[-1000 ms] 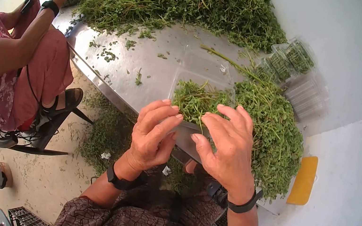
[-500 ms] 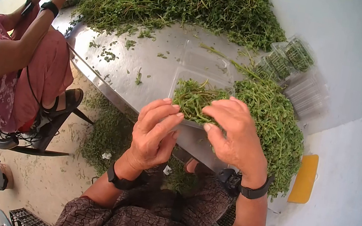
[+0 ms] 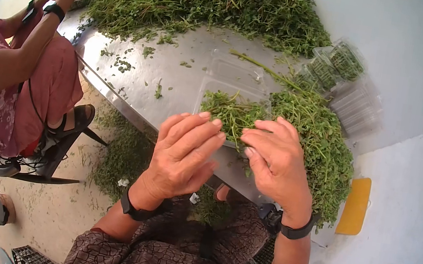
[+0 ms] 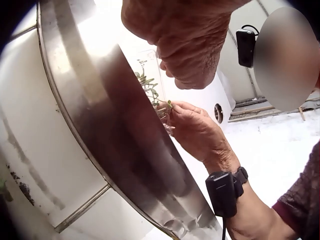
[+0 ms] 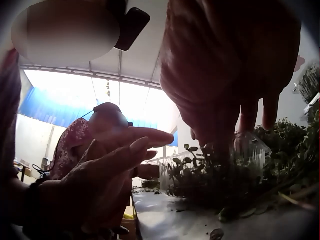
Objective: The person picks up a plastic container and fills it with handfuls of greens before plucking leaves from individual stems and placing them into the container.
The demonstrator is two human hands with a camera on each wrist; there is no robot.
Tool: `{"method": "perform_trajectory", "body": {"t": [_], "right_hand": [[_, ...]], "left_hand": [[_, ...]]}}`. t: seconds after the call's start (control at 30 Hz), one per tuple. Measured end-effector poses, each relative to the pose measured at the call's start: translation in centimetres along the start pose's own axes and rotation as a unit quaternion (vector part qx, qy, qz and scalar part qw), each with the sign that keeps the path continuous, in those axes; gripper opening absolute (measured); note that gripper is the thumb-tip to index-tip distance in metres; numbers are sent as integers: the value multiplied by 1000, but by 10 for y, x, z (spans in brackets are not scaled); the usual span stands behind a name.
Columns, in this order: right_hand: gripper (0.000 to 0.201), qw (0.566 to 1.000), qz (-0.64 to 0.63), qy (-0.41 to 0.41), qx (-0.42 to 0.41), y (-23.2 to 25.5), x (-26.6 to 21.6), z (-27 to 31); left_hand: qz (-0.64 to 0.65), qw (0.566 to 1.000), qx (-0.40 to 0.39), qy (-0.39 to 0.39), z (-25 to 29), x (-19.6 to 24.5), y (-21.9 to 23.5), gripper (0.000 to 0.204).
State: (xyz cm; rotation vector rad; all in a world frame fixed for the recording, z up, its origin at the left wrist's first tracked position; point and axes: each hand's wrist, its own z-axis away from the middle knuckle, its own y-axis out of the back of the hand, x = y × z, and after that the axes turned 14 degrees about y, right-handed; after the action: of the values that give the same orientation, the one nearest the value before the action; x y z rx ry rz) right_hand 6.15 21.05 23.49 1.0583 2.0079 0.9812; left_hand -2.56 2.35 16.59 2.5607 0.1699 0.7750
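Note:
A clear plastic clamshell box (image 3: 200, 95) stands with its lid raised at the table's near edge, filled with leafy green sprigs (image 3: 227, 106). My left hand (image 3: 181, 155) hovers at the box's near left corner, its fingers extended and thumb apart, holding nothing. At the near right side, my right hand (image 3: 279, 166) pinches a thin green sprig (image 4: 169, 105) between thumb and fingertips, as the left wrist view shows. The right wrist view has the sprigs standing up out of the box, under the right fingers. A loose heap of the same greens (image 3: 316, 155) lies right beside the box.
A large pile of greens (image 3: 216, 4) covers the far part of the metal table (image 3: 135, 88). Filled boxes (image 3: 340, 64) and stacked empty ones (image 3: 358, 109) stand at right by the wall. Another person (image 3: 27, 62) sits at left. A yellow board (image 3: 354, 206) leans against the wall.
My right hand has drawn back to the right, its thumb and fingers closing on a sprig. The left hand's fingers have straightened, with the thumb farther apart.

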Motion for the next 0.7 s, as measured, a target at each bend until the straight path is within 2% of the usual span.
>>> {"method": "perform_trajectory", "body": {"t": [0.03, 0.1, 0.13, 0.2, 0.3, 0.5, 0.6, 0.7], "right_hand": [[19, 1000, -13, 2, -14, -2, 0, 0], [18, 1000, -19, 2, -21, -7, 0, 1], [17, 999, -24, 1, -30, -9, 0, 1], [18, 999, -20, 16, -30, -10, -1, 1], [23, 1000, -27, 3, -10, -11, 1, 4], [33, 998, -64, -11, -21, -6, 2, 8], [35, 998, -59, -18, 27, -4, 1, 8], [32, 999, 0, -2, 36, -3, 1, 8]], "left_hand": [[0, 1000, 0, -1, -4, 2, 1, 46], [3, 998, -69, -5, -12, 4, 1, 46], [3, 998, -69, -6, -15, 6, 0, 46], [-15, 993, -117, 11, -19, 8, -1, 46], [-33, 989, -140, 27, -23, 12, 0, 44], [-77, 984, -156, 37, -27, 13, 3, 39], [-103, 983, -153, 25, -30, 12, 2, 35], [-114, 981, -158, 24, -32, 14, 0, 30]]}}
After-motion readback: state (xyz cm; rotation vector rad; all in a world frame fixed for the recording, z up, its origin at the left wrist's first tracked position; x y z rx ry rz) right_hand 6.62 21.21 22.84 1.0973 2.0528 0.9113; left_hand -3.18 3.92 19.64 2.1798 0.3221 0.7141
